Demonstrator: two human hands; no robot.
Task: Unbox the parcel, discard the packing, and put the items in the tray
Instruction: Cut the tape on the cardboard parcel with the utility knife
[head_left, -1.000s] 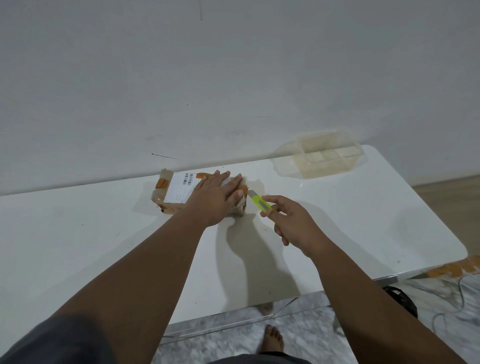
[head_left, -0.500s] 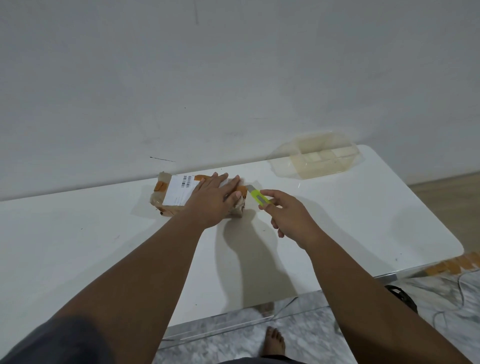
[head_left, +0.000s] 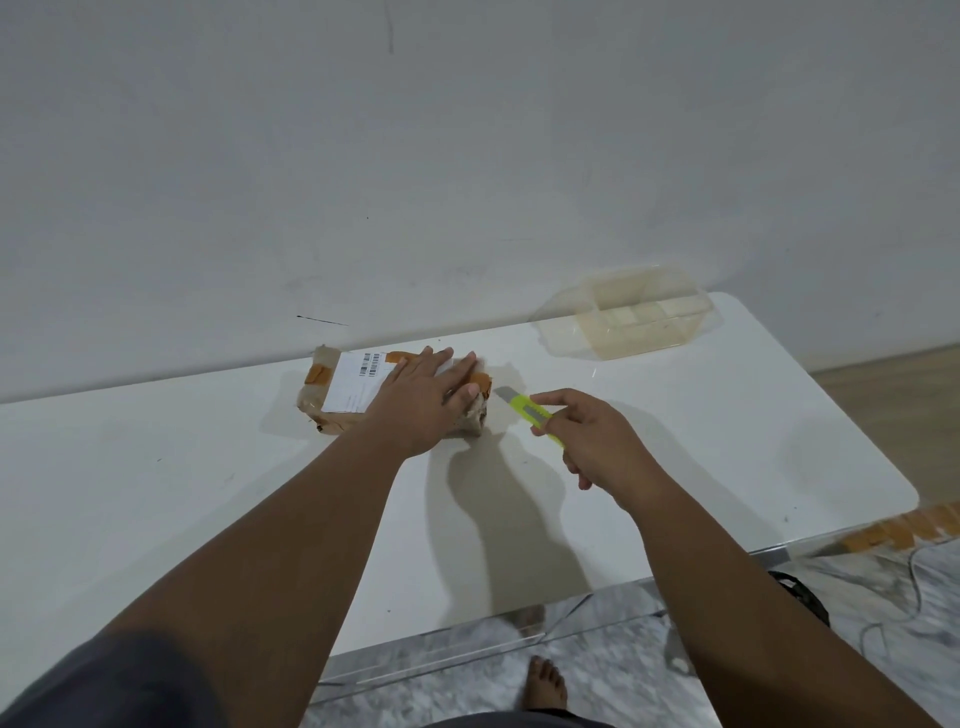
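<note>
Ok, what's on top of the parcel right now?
The left hand lies flat on the parcel, beside its white shipping label and orange tape. The parcel's contents are hidden.

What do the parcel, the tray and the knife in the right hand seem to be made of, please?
Parcel: likely brown cardboard under glossy tape, with orange strips and a white paper label. Tray: clear, slightly yellowed plastic; the table shows through. Knife: bright yellow-green plastic body, grey metal-looking blade.
</note>
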